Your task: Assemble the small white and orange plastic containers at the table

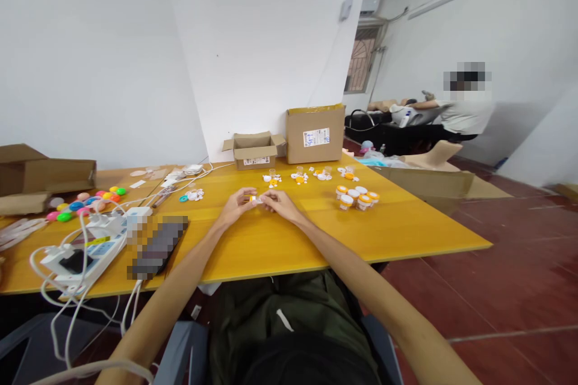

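Observation:
Over the middle of the yellow table (289,246), my left hand (235,207) and my right hand (280,204) meet at a small white-and-yellow piece (253,199). The left fingers are closed round it, and the right fingertips pinch its other end. It is too small to tell its exact kind. Beyond my hands lie groups of white and orange plastic parts (300,179) with small clear cups. To the right stand several clear jars with white and orange lids (360,196). A pile of white and teal parts (192,196) lies left of my hands.
An open carton (255,149) and a taller closed box (315,135) stand against the wall. On the left are a power strip (102,246) with cables, a phone (160,246), coloured plastic balls (85,201) and another carton (49,177). A person (467,108) sits far right.

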### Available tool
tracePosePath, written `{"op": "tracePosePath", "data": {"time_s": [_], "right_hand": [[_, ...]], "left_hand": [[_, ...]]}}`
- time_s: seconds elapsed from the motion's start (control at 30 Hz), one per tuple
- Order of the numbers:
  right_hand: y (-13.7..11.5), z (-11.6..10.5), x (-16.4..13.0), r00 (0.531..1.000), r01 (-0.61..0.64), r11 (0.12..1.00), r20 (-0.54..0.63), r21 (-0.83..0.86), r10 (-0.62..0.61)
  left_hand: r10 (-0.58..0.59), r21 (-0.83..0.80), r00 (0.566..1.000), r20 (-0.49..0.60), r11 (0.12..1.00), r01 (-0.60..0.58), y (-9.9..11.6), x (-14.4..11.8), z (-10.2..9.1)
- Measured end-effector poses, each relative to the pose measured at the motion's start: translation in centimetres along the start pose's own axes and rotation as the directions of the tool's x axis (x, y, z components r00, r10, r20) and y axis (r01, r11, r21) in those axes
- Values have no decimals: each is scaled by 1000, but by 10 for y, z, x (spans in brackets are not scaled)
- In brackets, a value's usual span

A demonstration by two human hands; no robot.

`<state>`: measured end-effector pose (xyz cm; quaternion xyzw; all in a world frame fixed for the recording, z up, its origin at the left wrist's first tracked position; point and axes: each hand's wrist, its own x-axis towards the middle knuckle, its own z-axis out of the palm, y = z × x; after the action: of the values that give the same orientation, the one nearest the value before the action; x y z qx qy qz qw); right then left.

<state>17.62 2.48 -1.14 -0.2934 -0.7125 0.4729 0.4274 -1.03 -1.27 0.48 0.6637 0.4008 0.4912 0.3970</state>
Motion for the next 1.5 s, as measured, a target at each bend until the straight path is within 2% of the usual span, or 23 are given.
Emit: {"op": "tracePosePath", "data": {"time_s": [0.17,0.27,0.5,0.7,0.93,1.23,1.5], "right_hand": [[-2,1,-1,1000,27,1000,-14,12,-27],[-2,1,-1,1000,31,999,-4,19,-30],[-1,-1,0,1000,8,1000,-8,-7,-8],[1,0,1,1000,0,1000,-22,-2,0],[-1,1,0,1000,5,1000,-20,-2,-6],[-1,0,0,999,18,1000,-32,0,-18],[-2,-1,0,1000,12,1000,-28,11,-12]], "left_hand": [[-106,13,994,9,994,106,5,-1,2],[-129,23,991,35,991,128,7,-2,3],[-102,6,995,10,995,102,3,-1,3],[-22,49,1000,10,999,21,-4,0,1],[-72,-1,997,11,997,72,-5,0,0],[-113,4,992,56,994,113,4,-1,2],[-95,-2,995,42,995,95,3,-1,3]]}}
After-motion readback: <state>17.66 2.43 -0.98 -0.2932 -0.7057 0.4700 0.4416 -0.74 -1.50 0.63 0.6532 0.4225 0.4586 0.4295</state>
